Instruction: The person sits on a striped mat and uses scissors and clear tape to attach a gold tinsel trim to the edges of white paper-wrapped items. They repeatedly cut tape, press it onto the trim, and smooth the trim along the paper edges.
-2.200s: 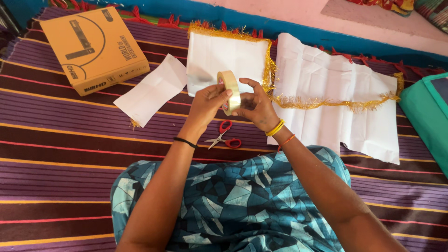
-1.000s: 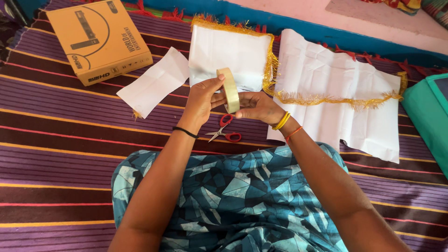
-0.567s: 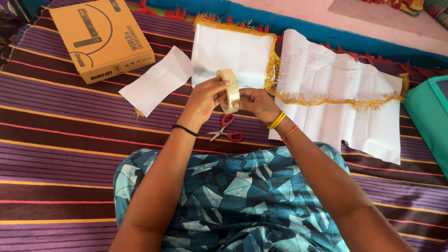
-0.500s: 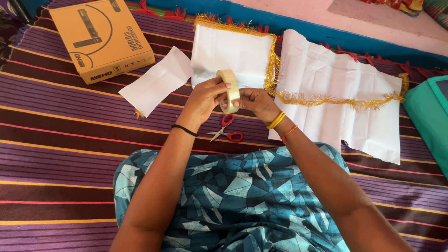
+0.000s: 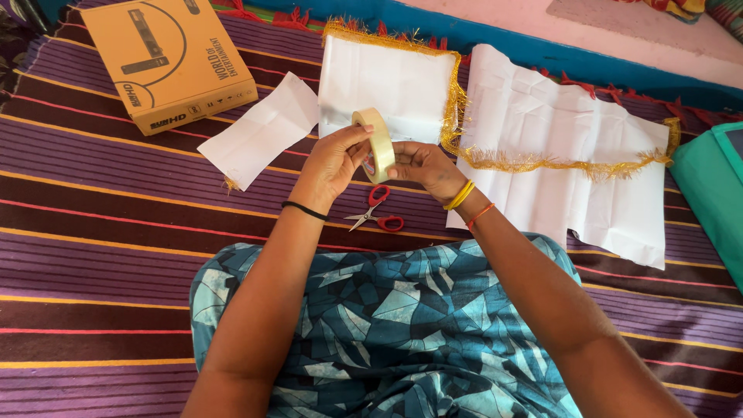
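Tape roll (image 5: 377,144) is up in both hands, held above the striped mat (image 5: 116,232) in front of the lap, roughly over the scissors (image 5: 377,209). Left hand (image 5: 334,159) has its fingers curled around the near rim so the roll stands on edge, and the right hand (image 5: 418,164) is pinched in against the other side, thumb on the tape face, looks to me like picking at the loose end. So both grips are closed on the roll, nothing spare in either hand. As for progress, I'd say it's early to middle: no strip is pulled out yet that I can see, the scissors lie untouched with blades a bit apart, and out past them the white paper (image 5: 387,85) with gold tinsel (image 5: 464,124) along its edges sits flat, with a bigger creased sheet (image 5: 565,155) to its right and a small loose piece (image 5: 259,131) to the left. Tinsel already runs along some edges, whether it's stuck down I can't tell. A cardboard box (image 5: 166,58) sits at far left. Hard to make out: the tape end itself, hidden behind the fingers, and a green thing (image 5: 716,193) at the right edge is cut off.
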